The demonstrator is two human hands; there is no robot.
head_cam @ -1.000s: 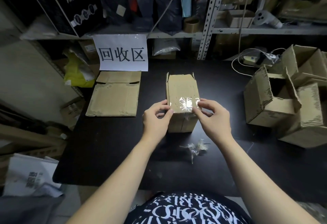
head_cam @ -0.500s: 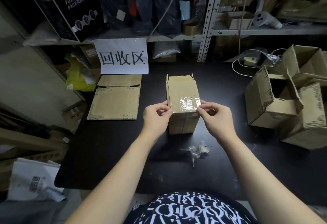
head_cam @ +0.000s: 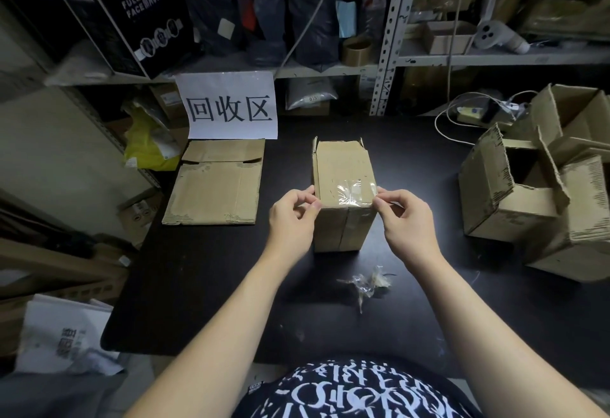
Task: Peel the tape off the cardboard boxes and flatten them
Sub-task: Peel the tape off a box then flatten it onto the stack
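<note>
Two hands work at the near top edge of a small brown cardboard box (head_cam: 343, 166) standing mid-way across the black table (head_cam: 214, 269).

Both forearms reach forward, one hand at each side of the box. The left hand (head_cam: 292, 216) has its fingers curled, with thumb and forefinger tips closed on the box's left top edge, where the strip of clear glossy tape (head_cam: 355, 191) begins; whether tape lies between them cannot be told. The right hand (head_cam: 404, 219), likewise curled, pinches the tape's end at the right top edge. A crumpled wad of clear tape (head_cam: 366, 282) lies near the right wrist.
</note>
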